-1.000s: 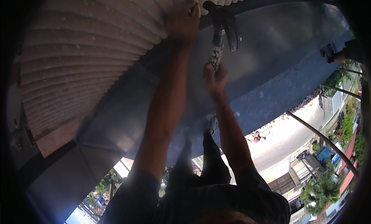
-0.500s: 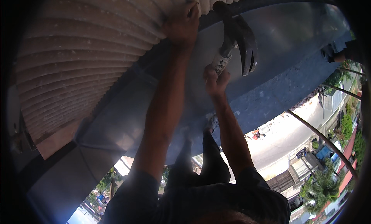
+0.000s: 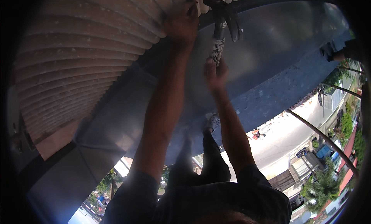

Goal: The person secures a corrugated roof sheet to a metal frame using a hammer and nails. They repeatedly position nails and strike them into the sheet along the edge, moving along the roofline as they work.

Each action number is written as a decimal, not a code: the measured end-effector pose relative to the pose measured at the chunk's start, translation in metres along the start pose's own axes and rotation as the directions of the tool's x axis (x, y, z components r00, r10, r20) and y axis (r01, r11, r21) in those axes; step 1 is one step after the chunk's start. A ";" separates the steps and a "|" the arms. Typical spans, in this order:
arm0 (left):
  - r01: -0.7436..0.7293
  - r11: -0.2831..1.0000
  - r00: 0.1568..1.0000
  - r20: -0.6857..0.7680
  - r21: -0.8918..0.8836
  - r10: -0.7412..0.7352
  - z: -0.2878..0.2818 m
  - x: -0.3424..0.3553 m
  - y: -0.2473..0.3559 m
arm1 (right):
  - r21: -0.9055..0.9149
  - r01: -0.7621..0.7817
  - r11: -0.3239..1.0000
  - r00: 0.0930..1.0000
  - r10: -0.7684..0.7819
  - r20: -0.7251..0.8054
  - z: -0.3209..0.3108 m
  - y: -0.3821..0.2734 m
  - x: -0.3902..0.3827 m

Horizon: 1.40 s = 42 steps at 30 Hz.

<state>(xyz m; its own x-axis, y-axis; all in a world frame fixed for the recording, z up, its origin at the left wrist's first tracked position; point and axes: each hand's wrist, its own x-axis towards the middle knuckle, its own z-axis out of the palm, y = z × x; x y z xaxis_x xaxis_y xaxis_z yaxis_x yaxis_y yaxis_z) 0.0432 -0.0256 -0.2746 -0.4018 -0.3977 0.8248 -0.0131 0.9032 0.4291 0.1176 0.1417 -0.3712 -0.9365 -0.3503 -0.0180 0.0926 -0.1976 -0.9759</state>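
My left hand (image 3: 181, 28) is raised to the rippled edge of the pale corrugated roofing sheets (image 3: 77, 50). Its fingers are pinched together at the edge, and a small dark tip shows by them, too small to name. In my right hand (image 3: 216, 75) is a claw hammer (image 3: 217, 46), gripped by its worn, pale-wrapped handle. The hammer's dark head is up at the sheet edge, just right of my left fingertips. Whether it touches the sheet I cannot tell.
A smooth grey metal gutter-like surface (image 3: 262, 42) runs below the roofing, and my shoe (image 3: 212, 121) rests on a ledge (image 3: 255, 96). At far right another person's limb (image 3: 338, 55) shows. Poles (image 3: 320, 137) jut out over a street (image 3: 276, 137) far below.
The hammer has swung up and left, bringing its head to the sheet edge beside my left fingertips. My right hand tilted with it; my left hand stayed in place.
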 end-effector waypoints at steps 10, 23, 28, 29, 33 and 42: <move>0.147 0.986 0.985 0.105 -0.075 -0.139 -0.005 0.002 0.018 | -0.173 0.099 0.980 0.992 -0.111 -0.061 -0.016 -0.002 0.005; -0.747 0.653 0.630 0.183 -0.121 0.755 -0.178 0.235 0.089 | 0.155 -0.252 0.955 0.928 0.285 -0.242 0.004 -0.018 -0.148; -0.543 0.833 0.713 0.584 0.110 0.388 -0.187 0.299 0.098 | 0.208 -0.243 0.947 0.934 0.286 -0.213 0.074 -0.047 -0.166; -0.587 0.795 0.682 0.622 0.153 0.384 -0.179 0.303 0.096 | 0.246 -0.191 0.950 0.941 0.248 -0.229 0.088 -0.051 -0.157; -0.380 0.925 0.745 0.600 0.020 0.293 -0.165 0.300 0.099 | 0.445 -0.104 0.890 0.920 0.257 -0.298 0.141 -0.069 -0.117; -0.481 0.865 0.623 0.641 -0.139 0.449 -0.172 0.310 0.091 | 0.543 -0.071 0.837 0.869 0.319 -0.378 0.202 -0.078 -0.053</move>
<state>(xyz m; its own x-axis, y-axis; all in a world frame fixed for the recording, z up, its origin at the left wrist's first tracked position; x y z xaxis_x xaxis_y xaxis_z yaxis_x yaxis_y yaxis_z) 0.0746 -0.0945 0.0832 -0.8428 0.2615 0.4705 0.3091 0.9507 0.0253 0.2280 -0.0096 -0.2501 -0.9122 -0.0214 -0.4092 0.3276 -0.6380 -0.6969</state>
